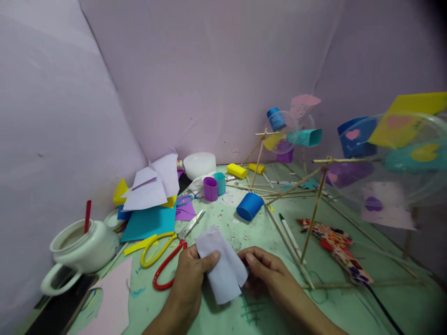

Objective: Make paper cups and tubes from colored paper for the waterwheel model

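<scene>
A folded piece of pale lilac-white paper (223, 267) is held above the table in front of me. My left hand (195, 272) is closed on its left side, with the thumb lying flat over the front. At the paper's right edge, my right hand (261, 270) has its fingers curled in a pinch; the fingertips are partly hidden behind the edge. Scissors with one yellow and one red handle (181, 243) lie just beyond my left hand, blades apart. A blue paper tube (249, 207) sits farther back, beyond the held paper.
Left: a white pot (84, 244) with a red stick, and stacked coloured paper (150, 223). Back: purple (210, 189) and teal (220, 184) rings, a yellow tube (236, 170), a white bowl (200, 165). Right: stick frames (316, 214) bearing paper wheels, a marker (289, 235), a patterned glue gun (335, 246).
</scene>
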`<state>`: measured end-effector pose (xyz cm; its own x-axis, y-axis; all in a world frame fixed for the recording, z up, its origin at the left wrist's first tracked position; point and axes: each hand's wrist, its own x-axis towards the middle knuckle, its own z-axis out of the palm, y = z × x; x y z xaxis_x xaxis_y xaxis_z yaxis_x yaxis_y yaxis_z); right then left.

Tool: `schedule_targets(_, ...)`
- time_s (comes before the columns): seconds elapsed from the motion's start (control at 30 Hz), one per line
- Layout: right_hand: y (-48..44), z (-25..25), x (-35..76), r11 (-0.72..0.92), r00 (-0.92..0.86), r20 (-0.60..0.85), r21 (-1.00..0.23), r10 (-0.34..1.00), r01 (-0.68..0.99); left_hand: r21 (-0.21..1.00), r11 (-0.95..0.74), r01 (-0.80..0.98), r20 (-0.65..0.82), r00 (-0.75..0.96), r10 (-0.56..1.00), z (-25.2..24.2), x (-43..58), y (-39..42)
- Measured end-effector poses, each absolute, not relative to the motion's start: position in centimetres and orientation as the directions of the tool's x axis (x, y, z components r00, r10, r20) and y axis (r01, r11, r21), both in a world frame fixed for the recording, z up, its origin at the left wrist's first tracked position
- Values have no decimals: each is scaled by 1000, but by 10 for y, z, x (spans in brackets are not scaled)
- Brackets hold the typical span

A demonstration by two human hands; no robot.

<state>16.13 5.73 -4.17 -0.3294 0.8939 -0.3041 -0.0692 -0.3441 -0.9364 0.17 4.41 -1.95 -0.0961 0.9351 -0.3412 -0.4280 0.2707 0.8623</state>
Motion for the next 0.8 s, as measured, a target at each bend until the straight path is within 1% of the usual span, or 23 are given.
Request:
schedule_targets(0.1, 56, -36, 161, -338, -350, -295, -939, 889, -66, 864, 311, -396, -364, -66, 929, -22, 1, 45)
schedule_targets(0.27, 48, -29, 159, -320, -485, -265, -947, 833, -33, 881, 317, -350, -352, -40, 935, -18, 3, 42)
schedule_targets(0.43, 48, -26, 162, -365, -468, -288, -927, 835, -81, 865, 255, -432, -295, -26, 955, -11, 7, 38)
schedule_targets(0.57, 50, -24, 166, -364, -513, -305, -931, 802, -16, 876, 192, -442, -262, -103, 960, -11, 9, 39)
schedule_targets(0.63, 52, -23, 168, -335, -497, -291, -942, 818, 1, 887, 168, -431, -251, -144, 957, -11, 9, 40)
schedule_targets(0.73, 55, -19, 171, -328, -402, -274, -942, 874, -70, 893, 142, -427, -232, -168, 958, -11, 8, 42)
schedule_targets(0.8, 57, -17, 173, -328, -397, -263, -939, 879, -106, 896, 130, -424, -224, -181, 958, -10, 6, 42)
